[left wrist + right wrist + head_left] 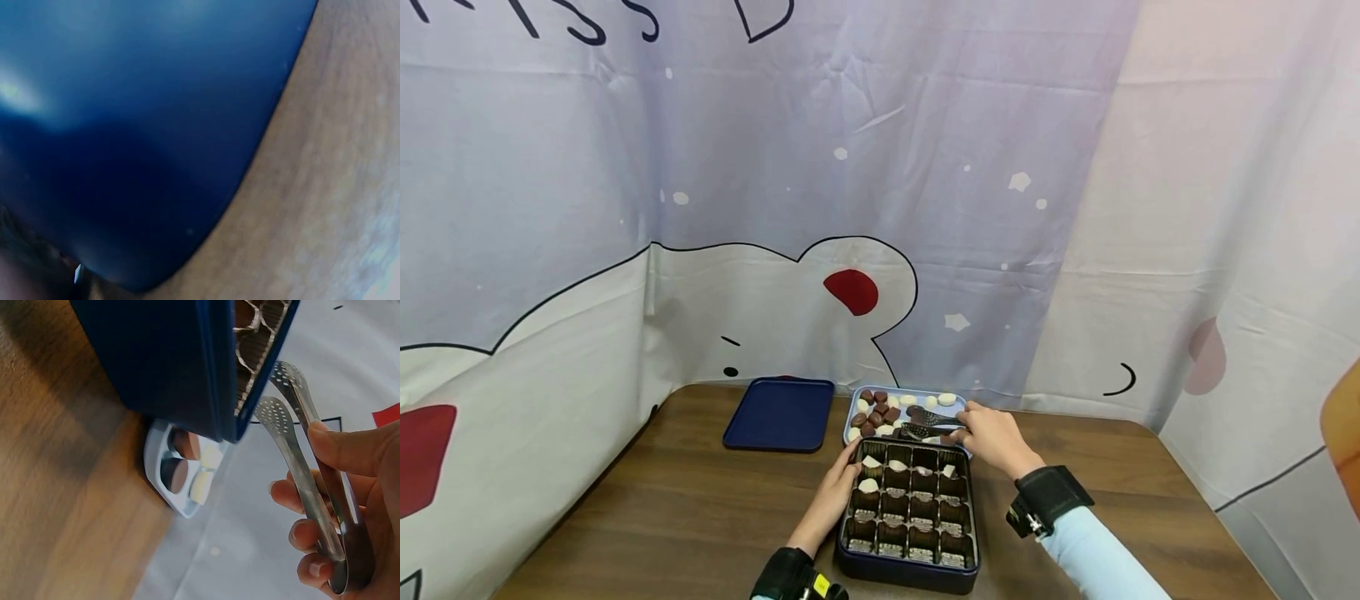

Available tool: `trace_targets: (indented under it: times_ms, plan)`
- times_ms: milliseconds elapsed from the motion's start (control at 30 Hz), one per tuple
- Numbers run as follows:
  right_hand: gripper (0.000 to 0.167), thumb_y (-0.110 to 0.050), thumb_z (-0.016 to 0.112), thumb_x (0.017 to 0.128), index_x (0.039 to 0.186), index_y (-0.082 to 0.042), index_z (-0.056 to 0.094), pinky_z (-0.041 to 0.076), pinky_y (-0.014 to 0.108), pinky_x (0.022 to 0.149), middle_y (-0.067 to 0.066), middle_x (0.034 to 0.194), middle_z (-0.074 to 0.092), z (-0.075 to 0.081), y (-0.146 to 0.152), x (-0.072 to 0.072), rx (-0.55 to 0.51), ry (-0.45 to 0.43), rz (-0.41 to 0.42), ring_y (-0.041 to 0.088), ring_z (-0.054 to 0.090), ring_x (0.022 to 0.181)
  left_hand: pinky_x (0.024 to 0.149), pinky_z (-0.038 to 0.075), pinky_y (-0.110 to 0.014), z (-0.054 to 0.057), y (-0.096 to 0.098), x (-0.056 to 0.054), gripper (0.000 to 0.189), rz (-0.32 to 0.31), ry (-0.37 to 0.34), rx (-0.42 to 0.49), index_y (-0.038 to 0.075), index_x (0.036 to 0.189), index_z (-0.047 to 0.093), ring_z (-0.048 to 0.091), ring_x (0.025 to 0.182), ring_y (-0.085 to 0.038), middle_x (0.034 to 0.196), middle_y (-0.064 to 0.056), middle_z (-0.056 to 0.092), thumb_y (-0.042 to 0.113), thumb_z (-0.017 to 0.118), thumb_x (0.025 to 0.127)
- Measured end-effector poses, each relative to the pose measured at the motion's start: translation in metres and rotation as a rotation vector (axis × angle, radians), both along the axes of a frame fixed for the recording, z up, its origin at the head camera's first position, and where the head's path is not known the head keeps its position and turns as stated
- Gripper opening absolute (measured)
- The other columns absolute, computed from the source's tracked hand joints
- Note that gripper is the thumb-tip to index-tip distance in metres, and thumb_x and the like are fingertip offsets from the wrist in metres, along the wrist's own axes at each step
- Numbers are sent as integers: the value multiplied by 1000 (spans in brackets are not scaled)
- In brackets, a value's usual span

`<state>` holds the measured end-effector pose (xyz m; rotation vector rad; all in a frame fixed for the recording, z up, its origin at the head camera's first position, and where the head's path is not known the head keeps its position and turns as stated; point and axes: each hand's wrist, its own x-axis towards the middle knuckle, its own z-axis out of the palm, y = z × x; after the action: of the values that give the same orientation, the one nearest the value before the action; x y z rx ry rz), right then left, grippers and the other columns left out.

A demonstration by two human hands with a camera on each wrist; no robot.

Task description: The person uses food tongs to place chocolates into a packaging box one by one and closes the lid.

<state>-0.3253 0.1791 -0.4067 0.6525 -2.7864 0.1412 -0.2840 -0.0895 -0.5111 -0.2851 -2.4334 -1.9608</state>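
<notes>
Right hand [992, 437] gripping parted tongs [307, 484] beyond box [902, 574] | left hand [833, 487] touching box's side, curl unclear | loose squeezing possibly dropping chocolates [876, 419]

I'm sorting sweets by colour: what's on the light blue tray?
Brown and white pieces lie on the light blue tray. In the head view, the tongs, right hand and dark blue box cover parts of it; anything beneath or behind can't be seen.

Brown wood-grain table [700, 500], creased fabric backdrop [880, 192] behind it, printed red patches [852, 292]
</notes>
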Motion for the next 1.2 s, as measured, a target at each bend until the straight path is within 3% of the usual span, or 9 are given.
trace_targets:
  times_ms: [100, 167, 333, 533, 733, 933, 1200]
  plan:
    - [6, -17, 64, 88, 84, -13, 67, 33, 30, 56, 6, 91, 60, -4, -5, -4, -11, -36, -14, 19, 55, 67, 105, 27, -64, 0, 0, 0, 50, -1, 4, 1, 15, 152, 23, 36, 133, -44, 151, -26, 27, 19, 34, 103]
    - [6, -18, 66, 87, 83, -13, 67, 35, 31, 56, 6, 90, 60, -8, -7, -6, -17, -41, -20, 20, 56, 69, 105, 27, -64, 0, 0, 0, 50, -3, 8, 2, 15, 153, 23, 36, 133, -44, 151, -26, 28, 20, 34, 104]
    - [15, -26, 70, 84, 75, -17, 62, 36, 32, 55, -3, 73, 45, -13, -9, -11, -21, -35, -27, 15, 48, 62, 105, 27, -64, 5, 0, 3, 50, -11, 10, 14, 12, 152, 23, 35, 133, -45, 151, -28, 27, 18, 33, 104]
    - [24, -21, 68, 85, 68, -16, 53, 29, 29, 52, -3, 69, 37, -17, -7, -11, -19, 11, -8, 13, 39, 56, 105, 27, -64, -3, -1, -2, 50, -1, 19, 0, 14, 152, 24, 32, 136, -44, 152, -26, 27, 19, 34, 103]
    - [22, -14, 63, 87, 69, -16, 52, 26, 28, 53, -2, 69, 36, -15, -5, -8, -6, 20, -18, 12, 37, 57, 106, 25, -63, -4, -1, -3, 50, 4, 17, -4, 14, 152, 25, 27, 138, -44, 152, -25, 27, 18, 34, 103]
    - [7, -18, 64, 89, 86, -13, 67, 28, 27, 54, 1, 77, 48, -4, -1, -5, -30, 8, -16, 15, 45, 61, 105, 26, -64, -2, 0, -2, 50, -2, 0, -3, 15, 152, 24, 30, 137, -44, 152, -25, 27, 19, 34, 103]
    - [25, -19, 64, 89, 110, -7, 71, 23, 24, 53, -2, 75, 41, 13, 2, 2, -40, 49, 3, 11, 37, 57, 105, 26, -64, -1, 0, -2, 50, 7, 1, -2, 15, 152, 25, 28, 138, -44, 152, -25, 28, 18, 34, 103]
